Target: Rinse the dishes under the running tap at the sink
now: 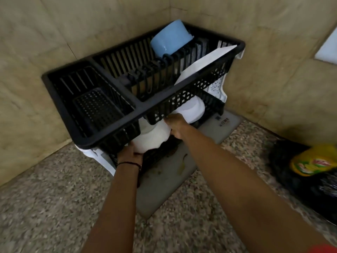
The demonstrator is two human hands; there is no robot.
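Wide speckled stone table [54, 207] across the bottom of the view, and in the tiled corner a black two-tier dish rack [113, 125] stands on a grey drip tray [164, 183]. No sink and no tap in sight from here. Up top, a blue bowl [171, 40] sits upturned and a flat white plate [206, 61] leans across the slots. Down below there are two white dishes: a second bowl [194, 111] towards the back right, and the white bowl [153, 138] at the lower tier's front edge, and that's the one in play. The left hand [130, 152] cups it from beneath, the right hand [176, 126] clamps its upper right side. Each grip is curled onto the bowl, with the fingertips hidden by the rack. My read: the bowl is coming out to be rinsed. To do it well, hold it low and level so the rim clears the upper tier's front rail, slide it straight towards the body, and don't nudge its neighbour
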